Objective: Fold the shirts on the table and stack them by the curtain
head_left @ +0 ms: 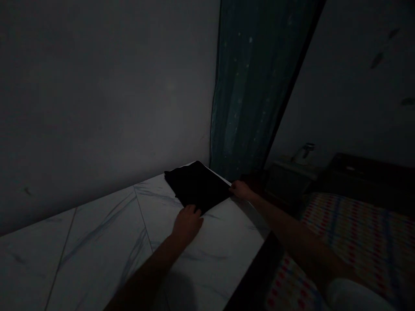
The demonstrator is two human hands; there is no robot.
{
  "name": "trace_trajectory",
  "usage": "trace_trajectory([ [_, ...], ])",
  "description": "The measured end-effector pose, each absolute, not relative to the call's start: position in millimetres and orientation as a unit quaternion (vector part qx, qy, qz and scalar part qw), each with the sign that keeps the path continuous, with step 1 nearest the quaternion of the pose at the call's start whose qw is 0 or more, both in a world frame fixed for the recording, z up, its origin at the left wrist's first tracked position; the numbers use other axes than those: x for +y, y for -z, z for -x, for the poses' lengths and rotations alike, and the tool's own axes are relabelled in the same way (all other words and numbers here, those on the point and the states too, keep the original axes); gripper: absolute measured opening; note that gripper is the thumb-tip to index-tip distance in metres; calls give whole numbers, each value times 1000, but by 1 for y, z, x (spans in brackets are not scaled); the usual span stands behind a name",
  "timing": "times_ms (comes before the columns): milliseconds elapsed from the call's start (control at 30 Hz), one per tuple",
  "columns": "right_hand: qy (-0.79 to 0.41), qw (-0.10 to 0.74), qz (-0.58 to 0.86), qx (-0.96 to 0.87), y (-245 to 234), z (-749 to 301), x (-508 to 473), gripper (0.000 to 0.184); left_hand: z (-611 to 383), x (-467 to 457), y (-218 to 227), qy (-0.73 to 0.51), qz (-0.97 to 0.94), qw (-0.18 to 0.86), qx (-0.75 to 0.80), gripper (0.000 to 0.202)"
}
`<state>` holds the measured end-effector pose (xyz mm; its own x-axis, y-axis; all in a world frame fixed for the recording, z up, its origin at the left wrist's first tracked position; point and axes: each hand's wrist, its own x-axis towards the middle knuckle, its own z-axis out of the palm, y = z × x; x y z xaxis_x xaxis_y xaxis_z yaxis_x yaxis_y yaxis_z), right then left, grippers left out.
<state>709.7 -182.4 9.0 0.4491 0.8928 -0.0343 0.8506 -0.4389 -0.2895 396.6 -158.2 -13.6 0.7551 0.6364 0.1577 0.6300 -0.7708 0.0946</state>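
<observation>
Right now your left fingers (191,211) lie pressed together on the cloth's (197,186) near edge, right fingers (236,186) pinching its far corner! The black cloth sits flat on the marbled table (97,246), wall (106,95) behind, bed (350,242) alongside.

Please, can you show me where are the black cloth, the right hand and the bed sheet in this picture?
black cloth (196,185): head view, point on the middle of the cloth.
right hand (240,190): head view, point on the back of the hand.
bed sheet (353,233): head view, point on its dotted part.
</observation>
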Motion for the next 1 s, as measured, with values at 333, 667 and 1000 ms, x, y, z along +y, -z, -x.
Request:
trace_trajectory([
  [333, -63, 108, 864, -488, -2, -703, -175, 25, -410, -96, 27, -86, -851, 13, 518, 71],
  [667, -50, 122, 860, -492, -1, -724, -167, 26, -440, -80, 29, -92, -869, 25, 486, 71],
  [1000, -76, 133, 849, -505, 10, -745, -162, 18, -423, -56, 12, -207, -818, 111, 525, 41],
])
